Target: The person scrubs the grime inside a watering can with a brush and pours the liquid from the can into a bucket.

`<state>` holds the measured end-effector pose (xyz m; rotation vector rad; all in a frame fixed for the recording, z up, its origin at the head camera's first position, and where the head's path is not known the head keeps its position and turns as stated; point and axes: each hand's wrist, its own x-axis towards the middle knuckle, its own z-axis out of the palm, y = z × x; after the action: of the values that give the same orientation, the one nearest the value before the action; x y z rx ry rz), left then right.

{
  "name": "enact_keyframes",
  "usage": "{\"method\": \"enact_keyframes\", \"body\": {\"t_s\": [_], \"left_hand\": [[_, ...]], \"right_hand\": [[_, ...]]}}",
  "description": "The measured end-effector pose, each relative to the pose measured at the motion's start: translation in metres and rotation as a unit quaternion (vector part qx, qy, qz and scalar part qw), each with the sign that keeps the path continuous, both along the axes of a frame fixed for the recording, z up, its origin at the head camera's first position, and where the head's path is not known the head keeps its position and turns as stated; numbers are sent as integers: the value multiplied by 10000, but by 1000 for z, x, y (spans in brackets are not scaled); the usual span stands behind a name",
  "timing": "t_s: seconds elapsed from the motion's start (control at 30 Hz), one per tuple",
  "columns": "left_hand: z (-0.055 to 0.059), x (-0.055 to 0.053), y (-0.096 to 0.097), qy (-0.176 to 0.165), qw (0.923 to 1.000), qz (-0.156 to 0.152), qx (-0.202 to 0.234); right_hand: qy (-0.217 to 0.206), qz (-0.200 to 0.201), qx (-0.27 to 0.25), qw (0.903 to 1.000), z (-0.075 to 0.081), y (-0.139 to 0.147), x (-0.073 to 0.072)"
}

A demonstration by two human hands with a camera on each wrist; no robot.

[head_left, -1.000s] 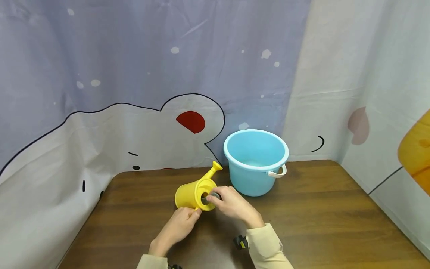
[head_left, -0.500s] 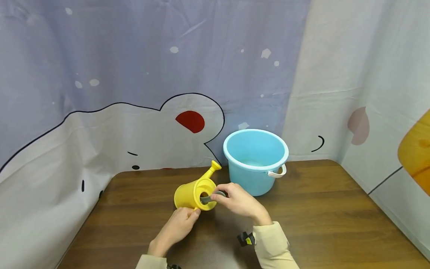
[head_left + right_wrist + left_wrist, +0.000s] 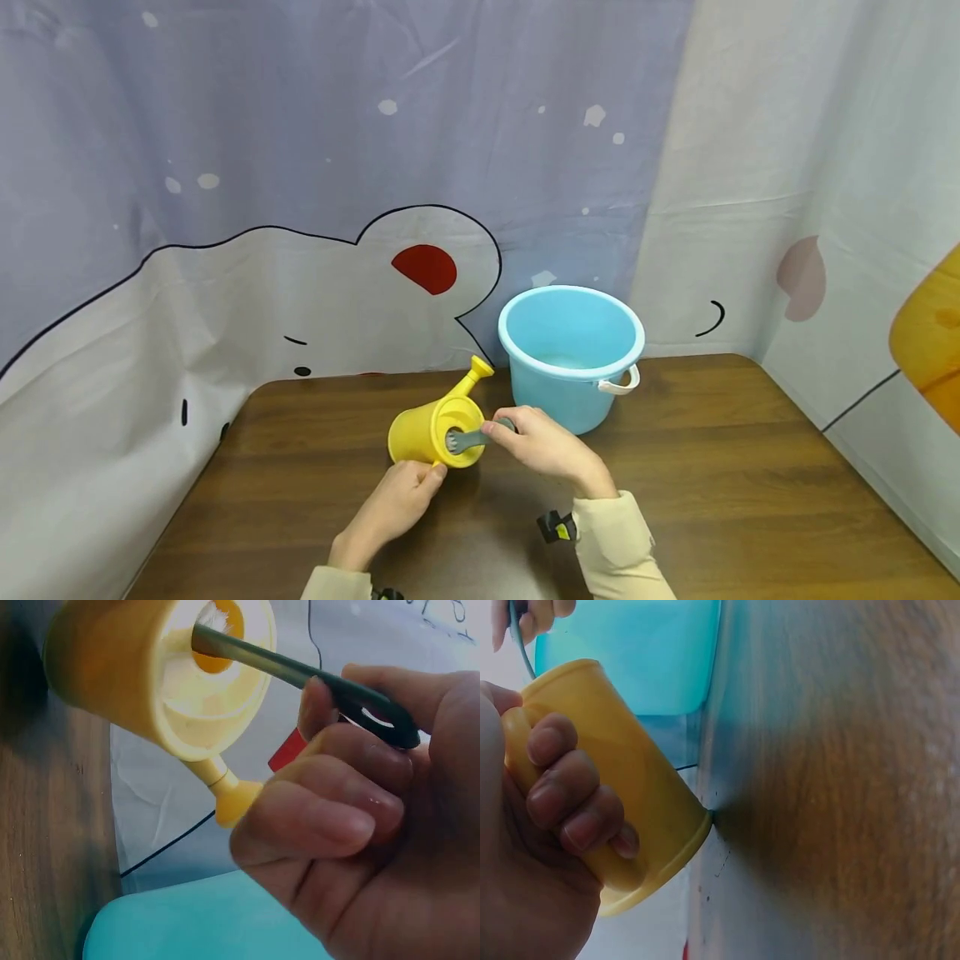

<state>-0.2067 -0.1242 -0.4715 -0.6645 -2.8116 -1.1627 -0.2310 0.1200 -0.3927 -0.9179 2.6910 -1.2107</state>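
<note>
A yellow watering can (image 3: pixel 415 434) is tilted on its side in the head view, its mouth facing right and its spout up toward the back. My left hand (image 3: pixel 400 497) grips its handle, with fingers curled right round it in the left wrist view (image 3: pixel 574 780). Between thumb and fingers, my right hand (image 3: pixel 551 447) pinches the looped handle of a grey-green brush (image 3: pixel 474 439). White bristles (image 3: pixel 214 616) show at the round opening in the can's top, the head partly inside.
A light blue bucket (image 3: pixel 570 372) with a white handle stands on the wooden table (image 3: pixel 720 467) just behind my right hand. A patterned curtain (image 3: pixel 300 125) hangs along the table's back edge.
My right hand has drawn back to the right with the brush, so more of its shaft and its bristles show at the opening. The left hand and watering can have hardly moved.
</note>
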Motion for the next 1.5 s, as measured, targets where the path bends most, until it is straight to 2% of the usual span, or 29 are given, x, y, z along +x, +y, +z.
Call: {"method": "enact_keyframes", "body": {"t_s": [0.1, 0.3, 0.4, 0.6, 0.77, 1.03, 1.27, 1.5], "left_hand": [[-1, 0, 0, -60, 10000, 21, 23], [-3, 2, -1, -182, 9998, -45, 92], [-3, 2, -1, -195, 9997, -70, 104], [-3, 1, 2, -48, 10000, -43, 10], [-4, 0, 3, -12, 10000, -28, -82], [-3, 1, 1, -133, 9999, -21, 12], [-2, 1, 1, -66, 10000, 12, 49], [-2, 1, 1, -92, 10000, 23, 15]], "right_hand": [[5, -85, 40, 10000, -2, -3, 0], [497, -115, 268, 9983, -11, -22, 0], [605, -83, 320, 9976, -15, -32, 1], [664, 17, 228, 9975, -15, -35, 2], [591, 166, 184, 9979, -11, -28, 2], [282, 354, 4, 9990, -4, -21, 4], [1, 254, -305, 9992, 2, -12, 4], [-142, 184, -383, 9990, 2, -9, 2]]}}
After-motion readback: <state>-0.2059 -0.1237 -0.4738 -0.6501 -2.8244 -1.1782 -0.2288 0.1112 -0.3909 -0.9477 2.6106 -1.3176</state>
